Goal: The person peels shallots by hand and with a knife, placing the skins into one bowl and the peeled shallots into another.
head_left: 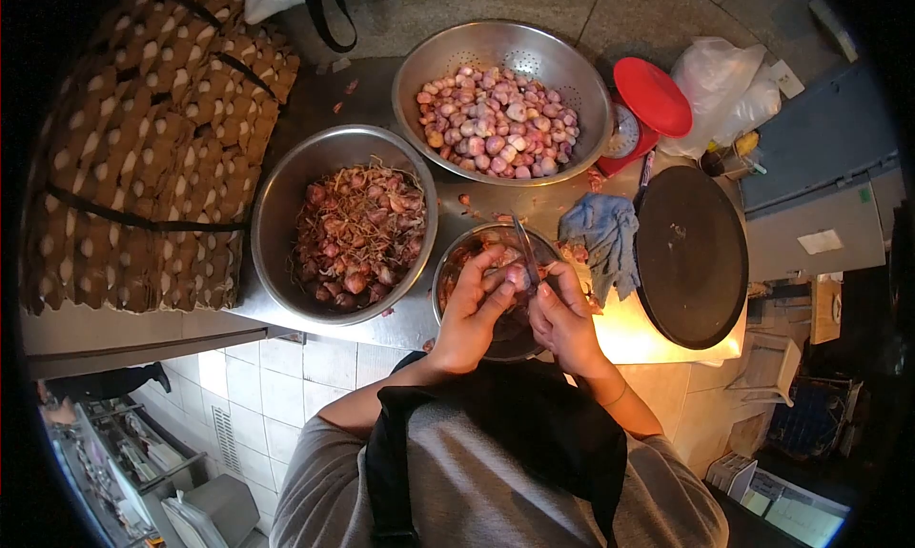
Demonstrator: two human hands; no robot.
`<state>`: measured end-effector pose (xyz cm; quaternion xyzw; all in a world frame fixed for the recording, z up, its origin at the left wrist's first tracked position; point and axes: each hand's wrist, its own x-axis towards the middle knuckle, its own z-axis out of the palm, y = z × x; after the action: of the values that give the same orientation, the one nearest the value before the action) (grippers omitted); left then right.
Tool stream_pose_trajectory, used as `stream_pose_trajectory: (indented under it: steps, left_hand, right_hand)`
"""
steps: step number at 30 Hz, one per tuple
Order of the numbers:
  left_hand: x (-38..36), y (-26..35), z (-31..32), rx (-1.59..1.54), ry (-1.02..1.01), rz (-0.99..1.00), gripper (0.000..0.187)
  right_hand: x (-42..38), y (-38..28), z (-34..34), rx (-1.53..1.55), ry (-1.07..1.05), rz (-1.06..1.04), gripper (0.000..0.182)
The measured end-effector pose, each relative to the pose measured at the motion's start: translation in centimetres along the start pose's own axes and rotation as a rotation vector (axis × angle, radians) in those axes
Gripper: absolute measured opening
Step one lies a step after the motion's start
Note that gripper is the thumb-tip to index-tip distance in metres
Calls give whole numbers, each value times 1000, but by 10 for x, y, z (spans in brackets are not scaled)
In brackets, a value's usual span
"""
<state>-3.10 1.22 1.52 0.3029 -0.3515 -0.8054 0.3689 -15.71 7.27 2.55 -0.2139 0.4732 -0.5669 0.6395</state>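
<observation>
My left hand (pixel 473 305) pinches a shallot (pixel 516 275) above a small metal bowl (pixel 444 279) that has peelings in it. In my right hand (pixel 566 321) is a knife (pixel 525 243), its blade pointing up and away from me beside the shallot. Left of the small bowl, a large metal bowl (pixel 274 262) is heaped with unpeeled shallots (pixel 357 233) with stringy roots. Behind stands a metal colander (pixel 572 70) full of peeled, pinkish shallots (pixel 496 124).
Stacked egg trays (pixel 152 157) rise at the left. Right of the small bowl lie a blue cloth (pixel 602 235) and a round black tray (pixel 692 257). A red kitchen scale (pixel 652 98) and plastic bags (pixel 720 91) stand at the back right. Skins are scattered on the metal table.
</observation>
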Motion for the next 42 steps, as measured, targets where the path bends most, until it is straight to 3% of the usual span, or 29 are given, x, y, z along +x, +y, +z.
stream_pose_trajectory:
  steps: [5,10,15,18,23,29,35,39,41,42]
  left_hand:
    - [1,-6,-9,204,-33,113,36]
    - [6,-2,-16,211,-56,80,32]
    - [3,8,-16,141,-80,-28,31]
    - [1,15,-21,98,-129,-85,29]
    - [2,21,-21,-79,-173,-142,22]
    - [5,16,-23,-149,-142,-66,11]
    - [3,14,-19,-158,-118,-41,18]
    - [3,11,-19,-68,-101,49,22]
    - [3,11,-20,-19,-101,79,23]
    - [3,12,-20,-34,-111,68,24]
  right_hand:
    - [-2,4,7,-140,-17,-134,20]
    - [-4,-2,-1,-4,-112,-72,20]
    - [1,-7,-10,26,40,-61,17]
    - [2,-14,-23,-48,12,-87,14]
    - [-8,-10,-16,-296,-29,-136,55]
    - [-18,-9,-12,-207,-130,-59,48]
    - [-22,-1,-4,-329,-130,-82,45]
    - [-17,3,-2,-730,-22,-343,39]
    - [-16,0,1,-796,-21,-453,37]
    - [-16,1,0,-722,-9,-393,36]
